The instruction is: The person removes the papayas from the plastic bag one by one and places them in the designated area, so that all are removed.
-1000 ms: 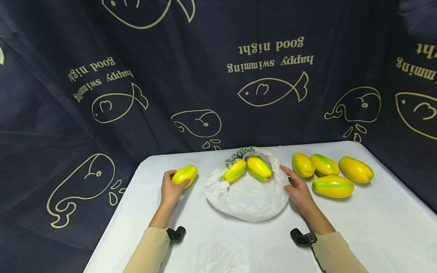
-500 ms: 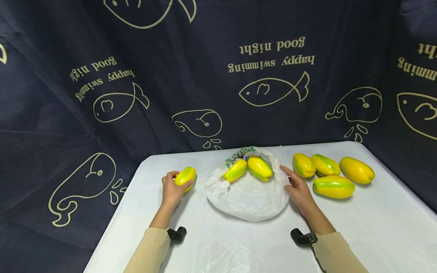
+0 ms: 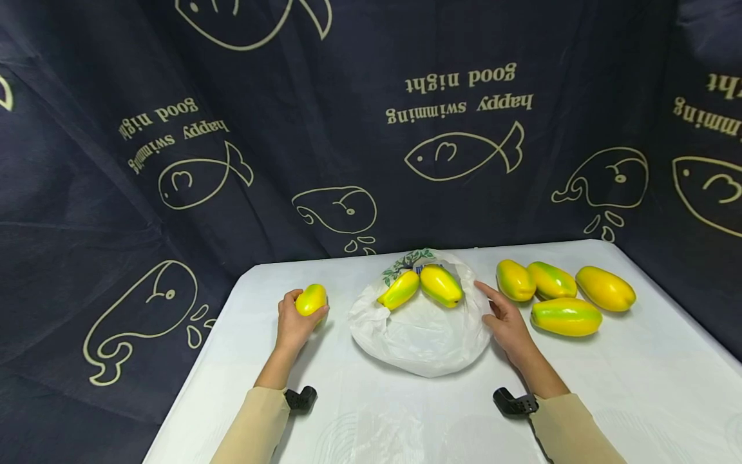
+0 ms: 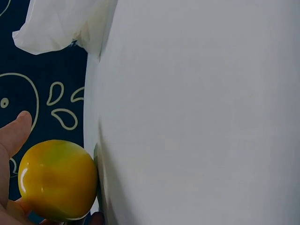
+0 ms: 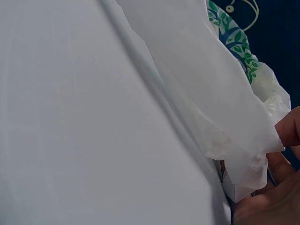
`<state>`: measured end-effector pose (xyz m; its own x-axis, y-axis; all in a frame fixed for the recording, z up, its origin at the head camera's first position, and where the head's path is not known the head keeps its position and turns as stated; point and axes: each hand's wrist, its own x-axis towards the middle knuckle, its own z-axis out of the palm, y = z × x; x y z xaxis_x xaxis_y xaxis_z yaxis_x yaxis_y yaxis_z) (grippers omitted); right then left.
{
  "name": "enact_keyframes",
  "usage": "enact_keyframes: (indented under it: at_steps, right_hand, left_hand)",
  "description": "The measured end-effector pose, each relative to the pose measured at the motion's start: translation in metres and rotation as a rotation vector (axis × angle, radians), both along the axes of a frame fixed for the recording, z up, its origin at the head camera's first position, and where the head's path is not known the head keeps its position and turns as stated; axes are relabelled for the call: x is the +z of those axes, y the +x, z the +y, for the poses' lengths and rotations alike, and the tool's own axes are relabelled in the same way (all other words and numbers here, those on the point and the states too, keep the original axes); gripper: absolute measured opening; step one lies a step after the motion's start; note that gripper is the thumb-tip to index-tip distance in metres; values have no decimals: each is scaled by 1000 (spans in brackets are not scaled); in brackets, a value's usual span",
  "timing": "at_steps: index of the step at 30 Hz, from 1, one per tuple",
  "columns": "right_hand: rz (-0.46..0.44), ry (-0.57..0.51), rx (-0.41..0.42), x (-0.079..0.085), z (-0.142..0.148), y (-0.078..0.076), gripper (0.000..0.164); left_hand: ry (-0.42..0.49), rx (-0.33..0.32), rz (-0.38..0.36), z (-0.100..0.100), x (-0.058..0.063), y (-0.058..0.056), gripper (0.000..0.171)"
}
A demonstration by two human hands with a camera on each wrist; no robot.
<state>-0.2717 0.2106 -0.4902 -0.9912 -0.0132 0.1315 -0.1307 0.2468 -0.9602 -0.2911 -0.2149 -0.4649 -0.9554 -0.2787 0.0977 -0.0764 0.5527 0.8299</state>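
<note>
In the head view, my left hand (image 3: 294, 321) holds a yellow-green papaya (image 3: 312, 299) at the left of the table, fingers behind it and thumb on the near side. The left wrist view shows the papaya (image 4: 58, 180) end-on, its lower part hidden by the hand. At centre lies a white plastic bag (image 3: 429, 351), mouth spread wide, with two papayas inside, one on the left (image 3: 400, 290) and one on the right (image 3: 440, 286). My right hand (image 3: 509, 325) pinches the bag's right rim; in the right wrist view the bag's edge (image 5: 248, 173) passes between thumb and fingers.
Several more papayas sit to the right of the bag, among them a front one (image 3: 567, 317) and a far-right one (image 3: 605, 288). The table (image 3: 400, 425) has a white cover. A dark curtain (image 3: 324, 129) with fish drawings hangs behind its back edge.
The papaya in my left hand has turned to stand more steeply, its top shifting slightly left. My right hand and the bag have stayed in place.
</note>
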Motion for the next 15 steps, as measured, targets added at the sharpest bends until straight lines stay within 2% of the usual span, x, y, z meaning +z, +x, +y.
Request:
enact_keyframes:
  at_steps: [15]
  right_hand:
    - [-12,-6,-9,-2,0,0,72]
  left_hand:
    - [-10,6,14,-1,2,-1,77]
